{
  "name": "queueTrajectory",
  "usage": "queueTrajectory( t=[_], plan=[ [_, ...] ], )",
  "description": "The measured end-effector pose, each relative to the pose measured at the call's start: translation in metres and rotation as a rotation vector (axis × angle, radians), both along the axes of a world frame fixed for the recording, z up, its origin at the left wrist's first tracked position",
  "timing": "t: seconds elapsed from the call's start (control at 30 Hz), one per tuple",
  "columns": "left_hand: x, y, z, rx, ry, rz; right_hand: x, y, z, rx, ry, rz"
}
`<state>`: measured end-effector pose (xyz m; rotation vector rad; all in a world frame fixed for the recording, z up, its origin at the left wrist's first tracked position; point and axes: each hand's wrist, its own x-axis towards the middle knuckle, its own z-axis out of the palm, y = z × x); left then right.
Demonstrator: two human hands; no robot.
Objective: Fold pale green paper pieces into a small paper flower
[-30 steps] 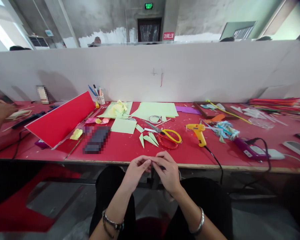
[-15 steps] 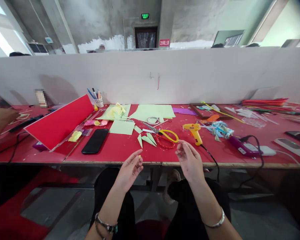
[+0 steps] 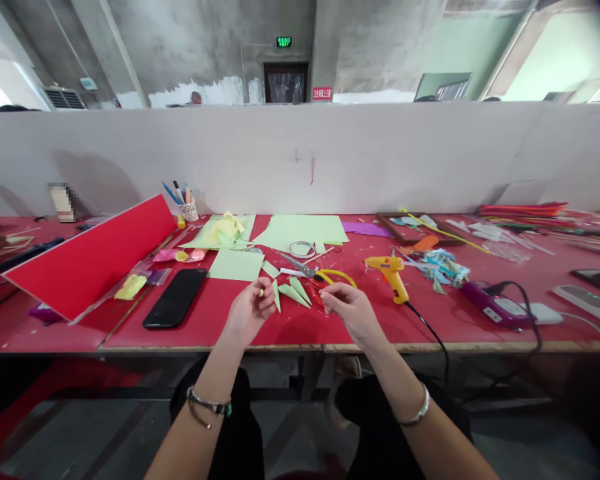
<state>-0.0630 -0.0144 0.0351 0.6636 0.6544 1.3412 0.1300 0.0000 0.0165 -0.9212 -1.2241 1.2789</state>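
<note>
Red covers the whole worktop [image 3: 240, 327], and both hands hang just above its near part. The left hand [image 3: 250, 310] has its fingers [image 3: 265, 298] curled in, with thumb and forefinger pinched together on a tiny pale scrap [image 3: 261, 292], too small to name. The right hand [image 3: 353, 310] is loosely cupped, its fingers [image 3: 330, 303] slightly apart and bent; whether they hold anything cannot be told. Its fingertips sit just beside the red-and-yellow scissors [image 3: 325, 280], seemingly without gripping them.

Between the two hands lie several pale green paper points [image 3: 294, 293], flat on the worktop, close to the left hand's fingertips. Behind them are a green paper square [image 3: 236, 265], larger green sheets [image 3: 305, 230] and a roll of tape [image 3: 303, 249]. A yellow glue gun [image 3: 393, 273] lies to the right of the scissors, its black cord running off the front edge. A black phone [image 3: 175, 307] lies to the left, near a tilted red board [image 3: 95, 257].
</note>
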Motion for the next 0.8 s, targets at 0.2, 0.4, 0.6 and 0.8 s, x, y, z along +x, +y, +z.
queueTrajectory(
  t=[0.2, 0.4, 0.6, 0.8],
  plan=[
    [0.002, 0.052, -0.006, 0.064, 0.058, 0.138, -0.008, 0.030, -0.010, 0.023, -0.131, 0.013],
    [0.006, 0.058, -0.021, 0.090, 0.172, 0.081, -0.010, 0.047, -0.020, 0.005, -0.178, 0.109],
    [0.011, 0.047, -0.024, 0.091, 0.255, 0.045, -0.006, 0.047, -0.029, -0.053, -0.148, 0.117],
    [0.001, 0.034, -0.014, 0.162, 0.511, 0.019, -0.002, 0.041, -0.033, -0.118, -0.058, 0.102]
  ],
)
